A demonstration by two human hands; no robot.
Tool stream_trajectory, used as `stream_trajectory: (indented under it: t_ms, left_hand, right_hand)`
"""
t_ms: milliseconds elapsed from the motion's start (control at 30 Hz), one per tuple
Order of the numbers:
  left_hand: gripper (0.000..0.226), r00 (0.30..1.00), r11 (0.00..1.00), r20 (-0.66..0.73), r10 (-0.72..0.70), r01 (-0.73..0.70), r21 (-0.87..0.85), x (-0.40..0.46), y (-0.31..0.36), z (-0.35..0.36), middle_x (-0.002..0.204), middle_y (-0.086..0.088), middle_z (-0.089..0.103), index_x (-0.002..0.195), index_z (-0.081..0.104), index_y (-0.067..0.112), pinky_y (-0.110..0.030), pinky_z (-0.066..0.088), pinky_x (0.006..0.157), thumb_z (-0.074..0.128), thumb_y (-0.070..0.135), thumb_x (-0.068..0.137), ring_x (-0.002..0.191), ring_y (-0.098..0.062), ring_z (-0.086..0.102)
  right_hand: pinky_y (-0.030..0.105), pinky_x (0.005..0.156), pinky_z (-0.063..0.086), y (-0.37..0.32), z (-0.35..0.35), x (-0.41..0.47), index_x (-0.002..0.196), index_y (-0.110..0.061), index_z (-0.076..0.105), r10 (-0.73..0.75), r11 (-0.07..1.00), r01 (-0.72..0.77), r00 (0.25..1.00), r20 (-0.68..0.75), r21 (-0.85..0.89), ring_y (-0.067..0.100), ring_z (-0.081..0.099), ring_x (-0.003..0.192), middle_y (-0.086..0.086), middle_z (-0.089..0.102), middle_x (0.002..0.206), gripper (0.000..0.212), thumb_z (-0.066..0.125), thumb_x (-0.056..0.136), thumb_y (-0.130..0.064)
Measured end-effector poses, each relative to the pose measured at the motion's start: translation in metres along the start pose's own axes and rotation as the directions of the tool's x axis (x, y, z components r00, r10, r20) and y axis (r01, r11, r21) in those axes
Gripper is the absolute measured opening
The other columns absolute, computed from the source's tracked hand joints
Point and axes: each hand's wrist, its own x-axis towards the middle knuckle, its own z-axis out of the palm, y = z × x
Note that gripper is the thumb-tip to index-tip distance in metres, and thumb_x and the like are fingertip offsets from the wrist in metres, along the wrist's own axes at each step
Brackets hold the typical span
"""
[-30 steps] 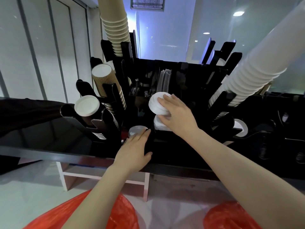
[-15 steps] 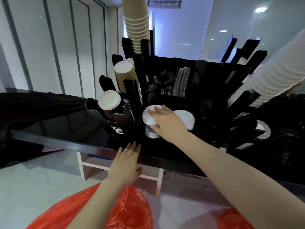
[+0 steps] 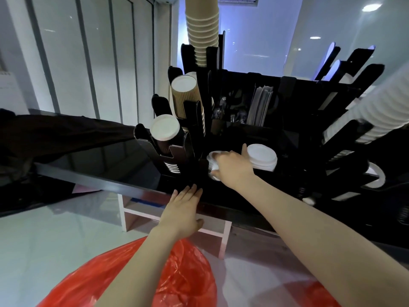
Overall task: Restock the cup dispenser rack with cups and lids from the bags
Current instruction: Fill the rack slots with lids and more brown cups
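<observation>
Head view shows the black dispenser rack nearer than a second ago. Its lid slot now holds the stack of white lids, gripped by the right hand. The left hand, withdrawn from the rack, rests flat-fingered on the counter edge above the red bag. No writing is legible.

The right hand now sits lower in the rack, its stack of clear lids down in the left lid slot rather than raised above it. A second stack of white lids, covered a second ago, shows just beside it. The left hand is off the rack, its flat fingers now at the worktop edge.
</observation>
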Motion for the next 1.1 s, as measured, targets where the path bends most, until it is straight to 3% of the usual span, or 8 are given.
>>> stream_trajectory:
  t_ms: [133,267,400,533,667,767,967,1100]
  left_hand:
    - [0.087,1.000,1.000,-0.005,-0.005,0.005,-0.019,0.001,0.000,0.001,0.161,-0.001,0.005,0.153,0.008,0.022,-0.037,-0.005,0.117,0.060,0.040,0.085,0.147,-0.017,0.000]
    - [0.087,1.000,1.000,-0.006,-0.005,0.005,-0.024,0.001,-0.001,0.003,0.161,0.000,0.005,0.153,0.008,0.022,-0.036,-0.007,0.116,0.059,0.040,0.085,0.147,-0.016,-0.001]
    - [0.087,1.000,1.000,-0.006,-0.002,0.002,-0.023,0.000,-0.001,0.001,0.161,-0.001,0.005,0.153,0.008,0.021,-0.037,-0.006,0.117,0.059,0.040,0.086,0.147,-0.016,-0.001]
    - [0.087,1.000,1.000,-0.010,-0.001,0.001,-0.026,-0.001,0.000,0.000,0.161,-0.001,0.005,0.153,0.008,0.021,-0.037,-0.006,0.117,0.060,0.039,0.086,0.147,-0.017,0.000]
    - [0.087,1.000,0.999,-0.008,-0.001,0.001,-0.036,-0.001,0.000,-0.001,0.161,-0.001,0.005,0.153,0.008,0.021,-0.037,-0.005,0.117,0.060,0.038,0.086,0.147,-0.017,0.000]
    - [0.087,1.000,0.999,-0.016,0.000,0.000,-0.034,-0.002,0.000,-0.001,0.161,-0.001,0.005,0.153,0.008,0.021,-0.037,-0.005,0.117,0.061,0.037,0.086,0.147,-0.016,0.000]
    - [0.087,1.000,1.000,-0.021,-0.002,0.002,-0.031,-0.002,0.001,0.000,0.161,-0.001,0.005,0.153,0.008,0.021,-0.037,-0.006,0.117,0.061,0.037,0.086,0.147,-0.017,0.000]
    - [0.088,1.000,1.000,-0.015,-0.004,0.004,-0.023,-0.002,0.001,0.000,0.161,-0.001,0.005,0.153,0.008,0.021,-0.037,-0.005,0.117,0.061,0.038,0.086,0.147,-0.017,-0.001]
  right_hand:
    - [0.062,0.111,0.002,-0.004,0.011,-0.009,0.131,-0.025,0.050,-0.041,0.996,0.043,0.999,0.021,-0.080,0.028,0.053,0.116,0.002,0.059,0.124,0.049,0.050,0.090,-0.052]
    - [0.064,0.110,-0.002,-0.002,0.010,-0.012,0.142,-0.020,0.036,-0.058,0.990,0.067,0.996,0.071,-0.127,0.028,0.036,0.134,0.006,0.046,0.141,0.061,0.049,0.091,-0.051]
    - [0.066,0.110,-0.001,-0.006,0.002,-0.010,0.144,-0.017,0.033,-0.021,0.990,0.040,0.990,0.137,-0.133,0.031,0.033,0.133,0.008,0.043,0.143,0.061,0.047,0.093,-0.047]
    - [0.069,0.109,0.007,-0.007,-0.007,-0.006,0.142,-0.016,0.035,-0.006,0.988,0.033,0.984,0.176,-0.150,0.032,0.039,0.126,0.008,0.050,0.134,0.053,0.050,0.092,-0.023]
    - [0.067,0.109,0.014,-0.008,-0.009,-0.005,0.136,-0.010,0.042,0.014,0.991,-0.002,0.996,0.085,-0.136,0.031,0.053,0.111,0.009,0.058,0.122,0.051,0.054,0.086,-0.012]
    - [0.069,0.109,0.008,-0.007,-0.004,-0.006,0.135,-0.009,0.042,0.000,0.990,0.011,0.997,0.075,-0.139,0.030,0.057,0.104,0.008,0.062,0.114,0.050,0.050,0.086,-0.011]
    - [0.069,0.109,0.005,-0.001,-0.001,-0.011,0.135,-0.019,0.042,-0.057,0.988,0.069,0.995,0.086,-0.135,0.027,0.049,0.114,0.002,0.061,0.114,0.043,0.051,0.093,-0.019]
    - [0.069,0.108,-0.003,-0.001,-0.001,-0.015,0.142,-0.018,0.035,-0.053,0.991,0.065,0.994,0.100,-0.117,0.026,0.051,0.115,0.003,0.060,0.120,0.053,0.050,0.091,-0.017]
